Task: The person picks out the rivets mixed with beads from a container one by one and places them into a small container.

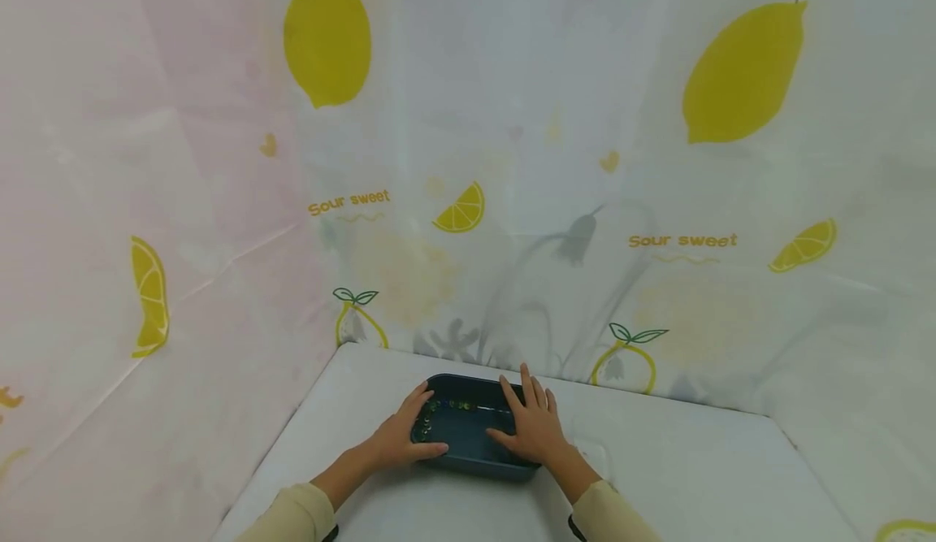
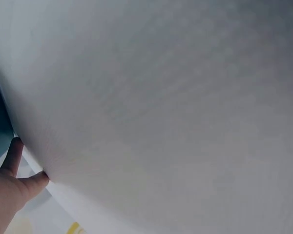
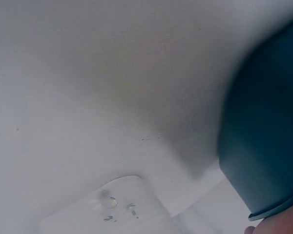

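Nearest are two cream sleeves [image 1: 292,516]. From them the left hand [image 1: 400,438] grips the left rim of a dark blue tray [image 1: 468,454], thumb on the front edge, and the right hand [image 1: 534,426] lies flat with straight fingers over the tray's right side, probably to keep it steady. The tray stands on the white desk [image 1: 695,477], with small greenish beads [image 1: 462,405] inside near its far wall. Behind the tray, the lemon curtain [image 1: 680,240] reads "Sour sweet".
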`<control>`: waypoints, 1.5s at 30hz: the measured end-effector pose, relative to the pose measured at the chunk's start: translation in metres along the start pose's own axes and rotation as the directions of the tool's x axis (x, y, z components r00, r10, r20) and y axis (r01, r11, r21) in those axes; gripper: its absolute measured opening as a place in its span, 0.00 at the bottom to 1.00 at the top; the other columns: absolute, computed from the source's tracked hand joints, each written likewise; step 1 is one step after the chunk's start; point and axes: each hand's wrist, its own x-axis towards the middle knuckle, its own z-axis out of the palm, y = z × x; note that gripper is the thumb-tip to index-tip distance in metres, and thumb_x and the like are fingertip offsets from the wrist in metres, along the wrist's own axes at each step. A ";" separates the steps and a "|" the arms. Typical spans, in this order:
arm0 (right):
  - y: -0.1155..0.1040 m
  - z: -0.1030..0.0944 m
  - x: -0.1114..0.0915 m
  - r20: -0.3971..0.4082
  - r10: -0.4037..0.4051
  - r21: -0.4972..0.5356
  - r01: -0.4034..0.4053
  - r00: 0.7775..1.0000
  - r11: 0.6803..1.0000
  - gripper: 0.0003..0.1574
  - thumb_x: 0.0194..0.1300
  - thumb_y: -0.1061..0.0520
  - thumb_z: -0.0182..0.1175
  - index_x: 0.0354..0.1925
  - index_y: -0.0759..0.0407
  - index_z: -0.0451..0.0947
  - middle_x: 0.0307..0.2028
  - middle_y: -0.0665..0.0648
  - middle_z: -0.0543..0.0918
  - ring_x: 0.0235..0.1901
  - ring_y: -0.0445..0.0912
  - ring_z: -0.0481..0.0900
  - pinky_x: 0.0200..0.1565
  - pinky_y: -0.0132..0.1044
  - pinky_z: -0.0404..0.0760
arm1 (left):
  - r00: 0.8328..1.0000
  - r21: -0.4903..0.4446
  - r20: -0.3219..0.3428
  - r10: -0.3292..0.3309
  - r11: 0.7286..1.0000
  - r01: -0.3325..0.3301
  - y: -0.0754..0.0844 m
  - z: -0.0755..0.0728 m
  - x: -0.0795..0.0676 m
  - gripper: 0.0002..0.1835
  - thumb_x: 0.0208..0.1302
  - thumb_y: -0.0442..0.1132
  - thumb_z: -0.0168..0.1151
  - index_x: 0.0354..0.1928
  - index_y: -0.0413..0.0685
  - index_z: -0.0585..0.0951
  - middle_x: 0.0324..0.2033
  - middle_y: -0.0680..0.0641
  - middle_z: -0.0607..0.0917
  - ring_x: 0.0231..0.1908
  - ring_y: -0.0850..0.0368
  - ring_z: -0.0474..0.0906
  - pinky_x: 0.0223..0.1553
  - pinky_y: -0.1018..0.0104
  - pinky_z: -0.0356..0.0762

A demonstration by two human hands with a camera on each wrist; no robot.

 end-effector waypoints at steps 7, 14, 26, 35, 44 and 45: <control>-0.005 -0.004 0.003 -0.013 -0.037 0.008 0.037 0.999 0.999 0.59 0.59 0.28 0.62 0.77 0.50 0.53 0.77 0.68 0.45 0.73 0.65 0.55 0.67 0.66 0.58 | 1.000 0.013 0.005 -0.016 1.000 0.016 0.000 -0.001 0.003 0.56 0.56 0.67 0.67 0.78 0.49 0.52 0.79 0.45 0.48 0.72 0.39 0.60 0.64 0.37 0.65; -0.014 -0.004 0.011 -0.035 -0.077 0.032 0.078 0.996 0.996 0.59 0.58 0.31 0.65 0.77 0.52 0.54 0.77 0.70 0.47 0.71 0.66 0.58 0.65 0.66 0.60 | 1.000 0.033 -0.014 0.001 0.999 -0.001 0.001 0.000 0.011 0.56 0.56 0.67 0.66 0.77 0.48 0.53 0.79 0.45 0.49 0.71 0.38 0.61 0.62 0.35 0.66; -0.049 0.013 0.019 -0.112 -0.158 0.202 0.178 0.981 0.963 0.49 0.60 0.38 0.68 0.70 0.58 0.64 0.71 0.71 0.60 0.66 0.68 0.65 0.60 0.66 0.68 | 1.000 0.029 -0.004 0.016 0.999 -0.016 -0.001 0.003 0.008 0.56 0.56 0.65 0.67 0.77 0.45 0.52 0.78 0.40 0.49 0.72 0.36 0.58 0.64 0.36 0.65; -0.066 0.016 0.028 -0.047 -0.132 0.231 0.140 0.990 0.963 0.50 0.59 0.38 0.70 0.71 0.56 0.64 0.72 0.68 0.61 0.67 0.66 0.65 0.60 0.65 0.70 | 1.000 0.028 0.012 0.014 0.999 -0.014 0.003 -0.001 0.006 0.56 0.57 0.65 0.66 0.78 0.47 0.51 0.78 0.41 0.47 0.73 0.36 0.57 0.65 0.37 0.65; -0.070 0.023 0.029 -0.058 -0.155 0.225 0.164 0.986 0.961 0.51 0.59 0.37 0.68 0.71 0.56 0.63 0.72 0.69 0.59 0.66 0.67 0.65 0.58 0.67 0.70 | 1.000 0.053 0.012 0.015 0.998 -0.015 0.003 -0.002 0.003 0.56 0.57 0.65 0.67 0.77 0.45 0.52 0.78 0.40 0.49 0.72 0.35 0.58 0.63 0.36 0.67; -0.070 0.024 0.029 -0.055 -0.157 0.215 0.166 0.986 0.962 0.51 0.59 0.36 0.68 0.72 0.56 0.63 0.73 0.69 0.58 0.67 0.66 0.65 0.58 0.67 0.70 | 1.000 0.055 0.011 0.016 0.998 -0.016 0.003 -0.002 0.003 0.56 0.57 0.65 0.67 0.77 0.45 0.52 0.78 0.39 0.49 0.72 0.35 0.58 0.63 0.36 0.67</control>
